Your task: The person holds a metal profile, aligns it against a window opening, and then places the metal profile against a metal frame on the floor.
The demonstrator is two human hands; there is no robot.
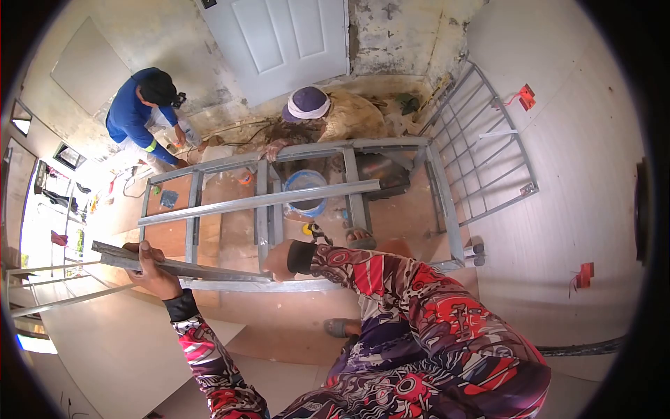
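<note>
A short grey metal stud (202, 269) slants across my front, with my left hand (152, 271) wrapped round its left part, thumb up. At the stud's right end is my right hand (279, 260), closed, its fingertips turned away from view. What lies in its grip is hidden. Both hands are over the near side of a ladder-like metal frame (262, 223). Across that frame rests a longer loose metal stud (279, 199), running from its left side past the middle.
Two people (143, 115) crouch beyond the frame by the stained wall. A blue-rimmed bucket (305, 190) stands within the frame's outline. A metal grid (481, 140) leans at the right, near red boxes (526, 97) on the pale wall panel. A white door (283, 38) is at the back.
</note>
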